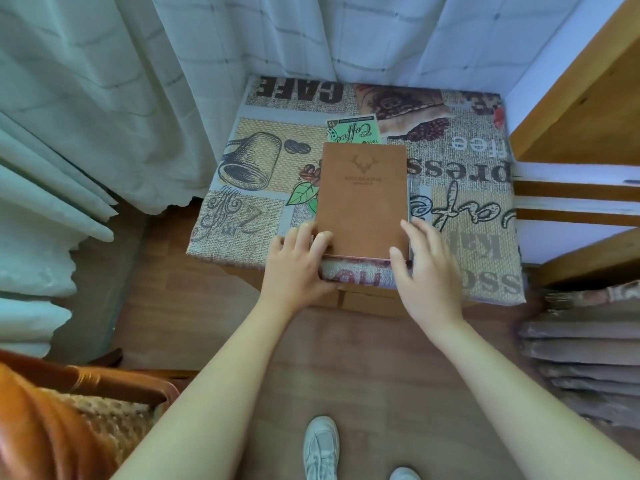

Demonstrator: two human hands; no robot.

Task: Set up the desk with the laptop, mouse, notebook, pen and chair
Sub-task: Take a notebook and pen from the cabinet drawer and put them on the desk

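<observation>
The head view looks down on a small counter [249, 209] covered in a coffee-themed printed cloth, whose far edge disappears under pale checked curtains [242, 46]. On it lies a brown rectangular leather-look notebook [363, 199] stamped with a deer head; the small lettering under the stamp is too blurred to read. A thin pinkish edge shows beneath the notebook's near side, and what it belongs to cannot be told. The left hand [298, 265] rests at the notebook's near left corner, its fingers curled onto the cover, though whether the thumb grips underneath is hidden. The right hand [426, 268] sits at the near right corner with fingers spread and fairly straight, the thumb touching the near edge; it holds nothing firmly. A brown wooden chair with a woven seat [86, 393] is cut off at the lower left. Folded grey-brown fabric [585, 358] is stacked at the right, partly out of frame. White shoes [320, 448] stand on the wooden floor [381, 358].
</observation>
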